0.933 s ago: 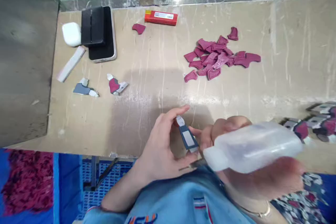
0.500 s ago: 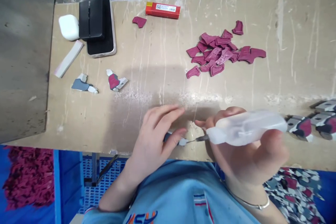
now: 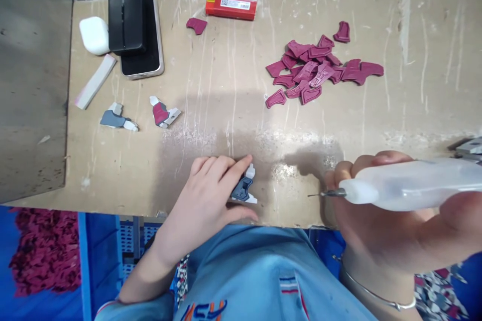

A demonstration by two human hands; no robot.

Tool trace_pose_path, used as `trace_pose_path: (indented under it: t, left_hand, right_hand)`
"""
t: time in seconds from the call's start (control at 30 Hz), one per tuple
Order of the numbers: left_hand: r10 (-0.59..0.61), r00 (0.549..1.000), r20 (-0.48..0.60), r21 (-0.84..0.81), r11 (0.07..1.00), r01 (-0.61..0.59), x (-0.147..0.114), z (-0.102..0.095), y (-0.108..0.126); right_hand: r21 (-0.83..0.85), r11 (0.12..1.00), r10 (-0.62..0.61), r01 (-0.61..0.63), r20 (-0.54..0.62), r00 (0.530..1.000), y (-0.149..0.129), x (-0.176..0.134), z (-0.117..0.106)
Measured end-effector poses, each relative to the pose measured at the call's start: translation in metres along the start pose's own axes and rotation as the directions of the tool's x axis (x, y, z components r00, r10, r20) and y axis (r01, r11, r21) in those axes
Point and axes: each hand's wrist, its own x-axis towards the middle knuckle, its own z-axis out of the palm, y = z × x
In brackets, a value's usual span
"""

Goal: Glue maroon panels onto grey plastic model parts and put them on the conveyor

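Observation:
My left hand point(image 3: 211, 195) rests on the beige worktable point(image 3: 233, 110) near its front edge, fingers pressing a small grey-and-white cut piece point(image 3: 244, 188) flat against the surface. My right hand point(image 3: 380, 220) grips a clear squeeze bottle point(image 3: 410, 188) with a thin metal needle tip point(image 3: 320, 194) that points left, a short gap away from the piece. A pile of several maroon cut pieces point(image 3: 316, 70) lies further back, right of centre.
At the back left sit a phone point(image 3: 145, 45) with a black block point(image 3: 125, 21) on it, a white earbud case point(image 3: 94, 34) and a pale strip point(image 3: 95, 81). A red box point(image 3: 230, 7), a lone maroon piece point(image 3: 196, 25), two assembled pieces point(image 3: 117, 119) point(image 3: 162, 113) and more pieces at the right edge point(image 3: 469, 148).
My left hand lowered the grey piece from the air onto the table and now holds it flat. The bottle's needle touched the piece, then my right hand drew back to the right.

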Motion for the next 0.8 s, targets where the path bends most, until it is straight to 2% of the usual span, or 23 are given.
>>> trace_pose_path:
  t: [0.2,0.3,0.43,0.57,0.63,0.7,0.77,0.8]
  left_hand:
    - [-0.039,0.997,0.061,-0.178,0.983,0.049,0.003,-0.007,-0.004]
    - [-0.111,0.994,-0.010,-0.228,0.968,0.106,0.005,0.000,0.000]
    - [-0.196,0.968,-0.154,-0.309,0.940,0.141,0.006,0.013,0.005]
    - [-0.259,0.946,-0.194,-0.377,0.910,0.172,0.006,0.017,0.005]
    - [-0.270,0.947,-0.175,-0.386,0.903,0.186,0.006,0.016,0.005]
    - [-0.268,0.951,-0.155,-0.389,0.901,0.191,0.007,0.014,0.005]
    - [-0.271,0.953,-0.137,-0.390,0.899,0.199,0.008,0.013,0.006]
    - [-0.276,0.952,-0.135,-0.391,0.897,0.204,0.008,0.013,0.007]
  right_hand:
    - [-0.094,0.992,-0.074,0.081,0.073,0.995,0.005,-0.003,0.012]
    - [-0.155,0.970,-0.182,0.186,0.035,0.983,0.011,-0.005,0.020]
    - [-0.282,0.898,-0.349,0.337,0.006,0.937,0.022,-0.009,0.019]
    - [-0.452,0.760,-0.442,0.468,0.170,0.881,0.030,-0.016,0.008]
    - [-0.475,0.733,-0.428,0.486,0.233,0.873,0.031,-0.019,0.002]
    - [-0.473,0.750,-0.391,0.462,0.245,0.887,0.030,-0.021,-0.002]
    - [-0.464,0.785,-0.344,0.409,0.223,0.912,0.028,-0.022,-0.005]
    - [-0.441,0.831,-0.278,0.340,0.202,0.939,0.027,-0.022,-0.006]
